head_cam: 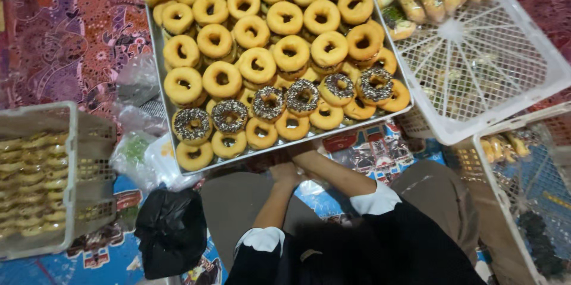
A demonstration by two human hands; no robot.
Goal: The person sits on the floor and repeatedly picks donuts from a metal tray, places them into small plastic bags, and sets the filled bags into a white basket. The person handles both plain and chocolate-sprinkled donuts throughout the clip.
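Golden ring doughnuts (284,18) fill a rectangular metal tray (156,41) on the floor; both hands, left (284,173) and right (301,153), meet under its near edge, finger spread and grip hidden.

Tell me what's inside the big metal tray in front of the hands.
The metal tray holds ring doughnuts piled in layers: mostly plain golden ones, plus a row with dark topping and sprinkles near the front edge. The lower layers and tray floor are covered.
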